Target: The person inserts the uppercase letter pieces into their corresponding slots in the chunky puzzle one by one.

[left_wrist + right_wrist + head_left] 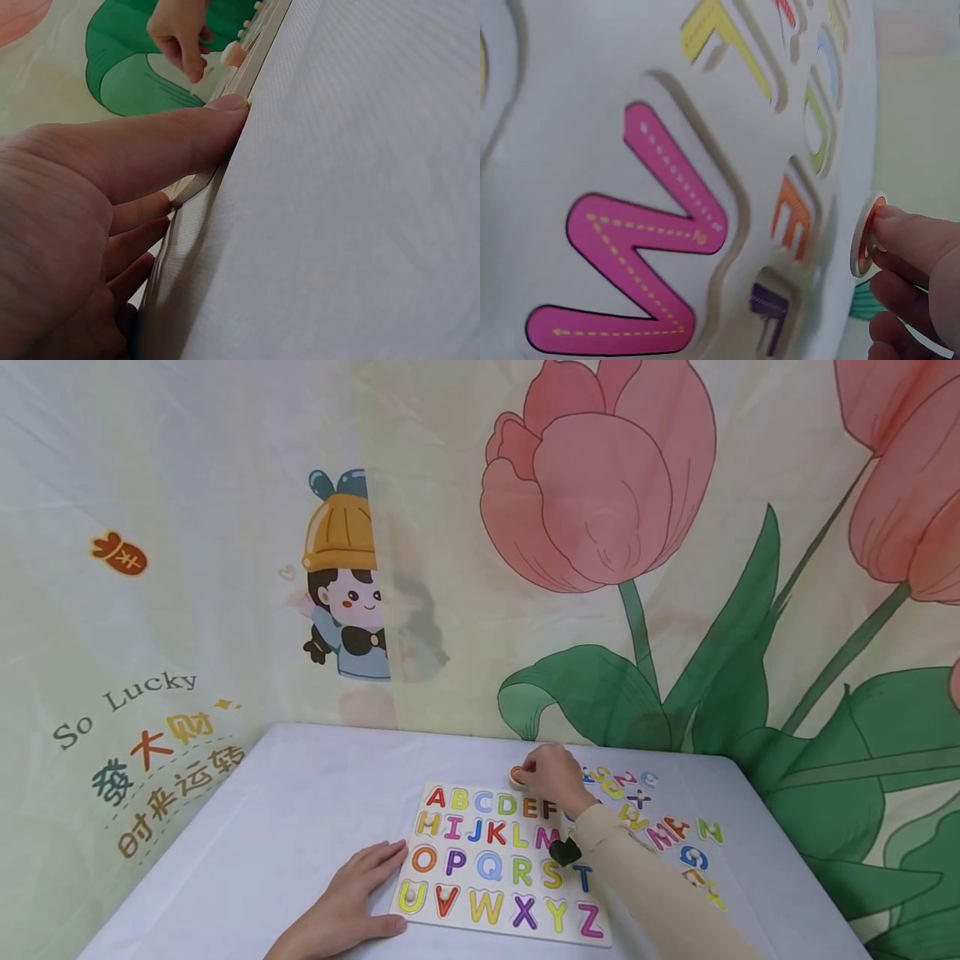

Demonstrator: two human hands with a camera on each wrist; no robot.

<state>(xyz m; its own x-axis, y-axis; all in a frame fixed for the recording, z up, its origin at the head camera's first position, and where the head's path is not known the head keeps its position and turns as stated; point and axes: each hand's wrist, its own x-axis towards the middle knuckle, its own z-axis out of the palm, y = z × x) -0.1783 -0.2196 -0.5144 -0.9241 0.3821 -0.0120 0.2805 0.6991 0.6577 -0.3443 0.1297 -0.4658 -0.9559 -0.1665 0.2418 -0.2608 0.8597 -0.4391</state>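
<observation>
A white alphabet puzzle board (465, 845) with coloured letters lies on the table. My left hand (341, 900) rests against its lower left corner, the thumb touching the near edge and the fingers along the left side. In the left wrist view the thumb (172, 142) lies on the board's edge (196, 182). My right hand (555, 777) is beyond the board's far edge, pinching an orange ring-shaped letter piece, apparently an O (516, 774). In the right wrist view this letter piece (864, 236) stands on edge between thumb and fingers, near the orange E slot (791, 214).
Several loose letter pieces lie right of the board, among them a yellow W (633, 816), a blue G (693, 857) and a yellow-green N (709, 832). Knobbed letters such as the U (409, 897) sit in the board. A printed curtain (450, 568) hangs behind the table.
</observation>
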